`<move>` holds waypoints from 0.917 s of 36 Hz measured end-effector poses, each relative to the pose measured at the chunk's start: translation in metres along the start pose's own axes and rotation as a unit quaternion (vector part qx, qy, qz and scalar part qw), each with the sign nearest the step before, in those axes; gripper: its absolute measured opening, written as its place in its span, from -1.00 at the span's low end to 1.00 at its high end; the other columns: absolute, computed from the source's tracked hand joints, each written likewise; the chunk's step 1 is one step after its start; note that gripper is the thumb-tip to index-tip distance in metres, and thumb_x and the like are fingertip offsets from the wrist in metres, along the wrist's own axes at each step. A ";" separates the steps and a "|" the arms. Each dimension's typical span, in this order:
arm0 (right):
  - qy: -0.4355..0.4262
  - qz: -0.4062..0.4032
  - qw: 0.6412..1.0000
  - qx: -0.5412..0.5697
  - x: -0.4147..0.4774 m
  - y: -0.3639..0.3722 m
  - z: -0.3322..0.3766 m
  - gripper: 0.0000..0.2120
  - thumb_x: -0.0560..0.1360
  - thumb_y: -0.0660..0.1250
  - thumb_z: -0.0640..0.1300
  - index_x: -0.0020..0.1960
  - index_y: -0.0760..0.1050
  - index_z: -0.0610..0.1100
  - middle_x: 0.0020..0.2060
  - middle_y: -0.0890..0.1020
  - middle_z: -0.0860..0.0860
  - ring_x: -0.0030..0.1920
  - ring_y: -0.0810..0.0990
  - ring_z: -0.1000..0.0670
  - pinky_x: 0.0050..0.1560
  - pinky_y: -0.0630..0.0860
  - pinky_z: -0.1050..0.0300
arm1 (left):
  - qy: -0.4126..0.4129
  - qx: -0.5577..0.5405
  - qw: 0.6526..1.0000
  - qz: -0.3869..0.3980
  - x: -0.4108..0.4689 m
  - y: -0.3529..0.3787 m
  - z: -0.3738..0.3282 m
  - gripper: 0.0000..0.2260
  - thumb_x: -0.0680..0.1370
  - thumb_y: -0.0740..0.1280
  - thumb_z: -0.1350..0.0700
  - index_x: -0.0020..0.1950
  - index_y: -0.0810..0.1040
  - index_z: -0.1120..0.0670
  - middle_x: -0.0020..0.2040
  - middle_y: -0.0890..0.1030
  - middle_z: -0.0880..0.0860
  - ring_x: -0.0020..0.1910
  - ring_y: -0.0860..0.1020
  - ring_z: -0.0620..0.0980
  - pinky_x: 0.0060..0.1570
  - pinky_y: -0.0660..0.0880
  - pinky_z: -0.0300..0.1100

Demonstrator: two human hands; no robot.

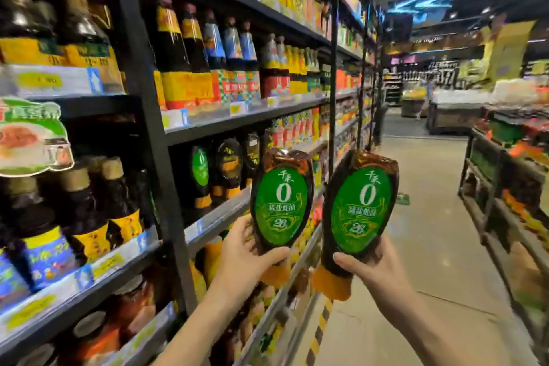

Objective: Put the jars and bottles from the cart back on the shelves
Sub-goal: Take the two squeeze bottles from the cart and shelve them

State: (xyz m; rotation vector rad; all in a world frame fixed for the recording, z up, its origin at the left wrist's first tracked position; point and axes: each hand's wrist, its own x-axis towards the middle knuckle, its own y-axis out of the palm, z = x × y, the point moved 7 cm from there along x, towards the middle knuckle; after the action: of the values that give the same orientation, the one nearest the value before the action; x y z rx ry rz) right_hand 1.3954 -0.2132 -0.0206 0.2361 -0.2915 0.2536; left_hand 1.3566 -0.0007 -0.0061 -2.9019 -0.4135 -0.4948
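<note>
Two matching squeeze bottles up in the air in front of the shelving, cap end down, one per hand. Left hand (pixel 246 258) wrapped round the narrow lower part of the left bottle (pixel 280 205), grip closed on it with the thumb across the front below the green oval label. Right hand (pixel 371 270) the same on the right bottle (pixel 361 211), grip closed near the orange cap (pixel 331 284), which points toward the floor. Both bottles dark and full, tilted slightly away from each other at the top, near one another but apart. Just behind the left bottle, on the middle shelf (pixel 217 218), a row of similar dark bottles (pixel 228 169) with oval labels, one of them green like the pair in hand; probably the destination, judged from the matching label. Neither bottle on a shelf yet, both clear of the shelf edge. No cart in view, so no telling how many jars and bottles remain in it. Shelves above and below already packed with sauce bottles and jars, though which of these came from the cart cannot be told. Task somewhere in its middle at best: this pair carried to the right bay, placing not yet done, remainder unknown.
</note>
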 end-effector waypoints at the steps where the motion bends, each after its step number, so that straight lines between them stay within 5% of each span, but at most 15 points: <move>1: 0.003 0.008 1.000 0.005 0.014 0.000 -0.006 -0.07 -0.13 0.68 0.05 0.18 0.44 -0.08 0.02 0.68 0.05 0.04 0.65 0.07 -0.12 0.57 0.31 | 0.004 0.008 1.000 -0.012 0.010 -0.001 0.003 -0.44 0.21 0.58 0.14 0.11 0.44 -0.12 0.12 0.58 -0.11 0.11 0.57 -0.16 0.01 0.52 -0.30; 5: 0.010 0.046 0.999 -0.004 0.069 0.008 -0.025 -0.08 -0.17 0.67 0.12 0.14 0.46 -0.02 0.00 0.69 0.07 0.03 0.65 0.06 -0.12 0.58 0.30 | 0.031 0.051 0.997 -0.058 0.050 -0.012 0.014 -0.44 0.27 0.57 0.19 0.14 0.43 -0.13 0.12 0.58 -0.10 0.12 0.57 -0.18 0.07 0.54 -0.24; 10: 0.016 0.096 0.995 -0.016 0.133 0.025 -0.058 -0.35 0.06 0.63 -0.01 0.10 0.48 0.06 -0.05 0.68 0.22 -0.02 0.64 0.20 -0.11 0.54 0.30 | 0.071 0.106 0.985 -0.120 0.094 -0.032 0.025 -0.44 0.28 0.56 0.26 0.13 0.41 -0.13 0.09 0.58 -0.15 0.02 0.56 -0.35 -0.07 0.49 -0.46; 17: 0.026 0.141 0.989 -0.021 0.233 0.065 -0.098 -0.10 -0.18 0.64 0.21 0.10 0.49 -0.01 -0.05 0.70 0.14 -0.03 0.66 0.14 -0.17 0.56 0.35 | 0.082 0.182 0.956 -0.215 0.158 -0.073 0.050 -0.34 0.27 0.57 0.03 0.29 0.37 -0.04 0.16 0.57 -0.10 0.17 0.54 -0.15 0.16 0.52 -0.04; 20: 0.023 0.175 0.984 -0.009 0.265 0.086 -0.105 -0.32 0.03 0.61 0.04 0.11 0.48 0.03 -0.05 0.69 0.14 -0.04 0.65 0.19 -0.17 0.56 0.31 | 0.086 0.219 0.936 -0.263 0.176 -0.091 0.057 -0.38 0.25 0.56 -0.06 0.23 0.36 -0.13 0.10 0.56 -0.21 0.12 0.56 -0.17 0.11 0.55 -0.06; 23: 0.020 0.200 0.980 -0.009 0.290 0.103 -0.116 -0.40 0.08 0.54 -0.13 0.10 0.48 0.00 -0.10 0.69 0.17 -0.09 0.65 0.23 -0.22 0.56 0.36 | 0.079 0.254 0.920 -0.289 0.189 -0.107 0.069 -0.36 0.27 0.57 0.08 0.22 0.33 -0.15 0.07 0.51 -0.25 0.12 0.55 -0.14 0.13 0.54 -0.06; 26: 0.025 0.222 0.975 0.000 0.307 0.119 -0.127 -0.44 0.12 0.55 -0.19 0.10 0.49 -0.04 -0.12 0.70 0.19 -0.08 0.66 0.20 -0.21 0.56 0.37 | 0.068 0.290 0.903 -0.309 0.193 -0.119 0.079 -0.36 0.28 0.57 0.10 0.12 0.27 -0.34 0.04 0.49 -0.31 0.08 0.53 -0.26 0.09 0.50 -0.30; 30: 0.022 0.255 0.967 0.019 0.324 0.142 -0.139 -0.24 -0.02 0.67 0.07 0.11 0.50 -0.09 -0.05 0.70 0.10 -0.02 0.67 0.10 -0.07 0.61 0.23 | 0.041 0.325 0.884 -0.334 0.190 -0.131 0.092 -0.36 0.28 0.57 0.09 0.08 0.25 -0.35 -0.01 0.49 -0.31 0.04 0.52 -0.28 0.00 0.39 -0.57; 33: 0.022 0.283 0.958 0.031 0.336 0.160 -0.147 -0.20 -0.07 0.66 0.11 0.11 0.50 -0.07 -0.07 0.70 0.13 -0.05 0.67 0.13 -0.15 0.58 0.31 | 0.019 0.337 0.875 -0.346 0.185 -0.139 0.101 -0.37 0.28 0.57 0.08 0.10 0.26 -0.33 0.02 0.52 -0.25 0.07 0.55 -0.23 0.10 0.50 -0.31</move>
State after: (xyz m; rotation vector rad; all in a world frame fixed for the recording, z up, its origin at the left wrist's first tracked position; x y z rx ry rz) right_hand 1.6994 0.0469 -0.0222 0.2043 -0.3022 0.8362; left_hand 1.5132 0.1974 -0.0191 -2.0022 -1.3286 -0.3795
